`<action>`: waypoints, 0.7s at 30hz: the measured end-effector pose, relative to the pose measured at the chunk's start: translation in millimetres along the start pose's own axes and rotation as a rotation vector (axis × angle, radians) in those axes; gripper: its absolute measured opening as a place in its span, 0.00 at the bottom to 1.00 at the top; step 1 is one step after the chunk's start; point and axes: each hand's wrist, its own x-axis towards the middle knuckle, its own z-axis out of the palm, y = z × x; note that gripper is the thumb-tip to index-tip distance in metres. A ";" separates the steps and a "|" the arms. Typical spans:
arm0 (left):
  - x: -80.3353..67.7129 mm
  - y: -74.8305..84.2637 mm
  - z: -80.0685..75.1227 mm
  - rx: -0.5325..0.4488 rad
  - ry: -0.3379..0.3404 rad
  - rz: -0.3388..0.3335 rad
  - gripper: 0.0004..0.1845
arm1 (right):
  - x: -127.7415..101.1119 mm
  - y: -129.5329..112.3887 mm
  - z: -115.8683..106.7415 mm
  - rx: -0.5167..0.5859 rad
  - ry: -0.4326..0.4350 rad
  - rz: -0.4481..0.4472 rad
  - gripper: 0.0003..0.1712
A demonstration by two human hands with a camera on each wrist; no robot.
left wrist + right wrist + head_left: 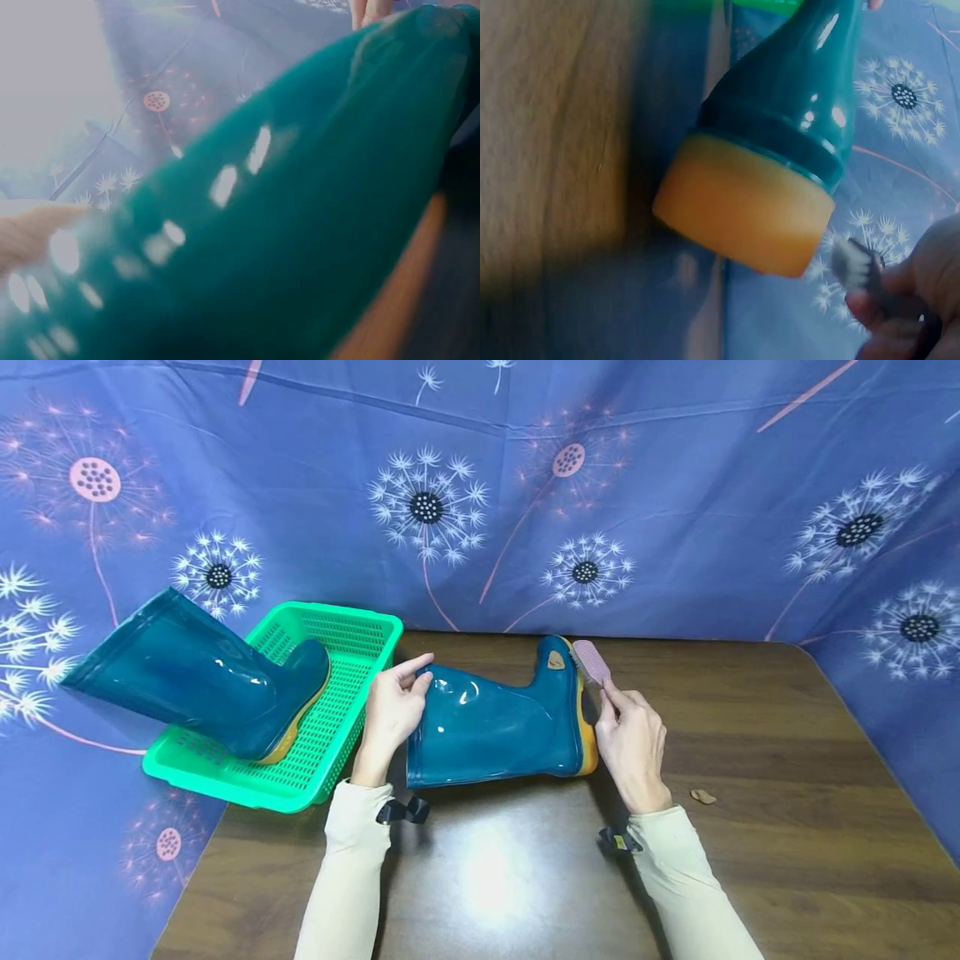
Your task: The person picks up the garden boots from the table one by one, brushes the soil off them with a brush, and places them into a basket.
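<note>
A teal rain boot (487, 727) with a yellow sole (587, 743) lies on its side on the table, its toe toward the back. My left hand (393, 706) pinches the upper rim of its shaft between thumb and fingers; that hand is blurred at the edge of the left wrist view. With my right hand (633, 739) I hold a brush (591, 660) with a pinkish back by its handle. The bristles (849, 262) face the sole near the toe. A tan patch (556, 660) shows on the boot's toe.
To the left, a green plastic basket (393, 635) holds a matching boot (202, 668), whose shaft leans out over the rim. A small brown scrap (702, 796) lies on the wooden table (787, 860) right of my right hand. A dandelion-print cloth (675, 510) hangs behind.
</note>
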 end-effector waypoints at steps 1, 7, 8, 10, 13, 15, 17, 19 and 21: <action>-0.1 0.4 -0.8 0.004 0.004 -0.002 0.19 | 0.3 -1.6 0.8 0.021 -0.008 -0.018 0.16; -0.7 0.1 -0.9 0.008 0.002 -0.006 0.19 | -2.0 -8.0 11.8 0.100 -0.079 -0.113 0.15; -0.8 -0.4 0.0 0.006 0.003 -0.007 0.19 | -2.3 -7.4 12.5 0.089 -0.070 -0.113 0.15; -0.8 -1.1 1.8 -0.002 0.002 -0.005 0.19 | -1.8 -5.4 12.3 0.058 -0.031 -0.095 0.14; -0.8 -1.3 4.5 0.003 -0.005 0.005 0.19 | 0.4 -2.5 8.8 0.021 0.039 -0.064 0.14; -0.8 -0.8 5.5 0.016 -0.007 0.016 0.19 | 2.0 -1.8 6.7 0.016 0.074 -0.059 0.14; -0.8 -0.3 5.8 0.034 -0.004 0.024 0.19 | 2.5 -2.6 6.4 0.031 0.093 -0.068 0.14; -0.9 0.0 5.6 0.046 0.005 0.026 0.18 | 1.5 -3.9 8.6 0.043 0.091 -0.091 0.14; -1.4 0.3 5.0 0.053 0.008 0.023 0.18 | -1.0 -5.2 12.6 0.053 0.064 -0.127 0.14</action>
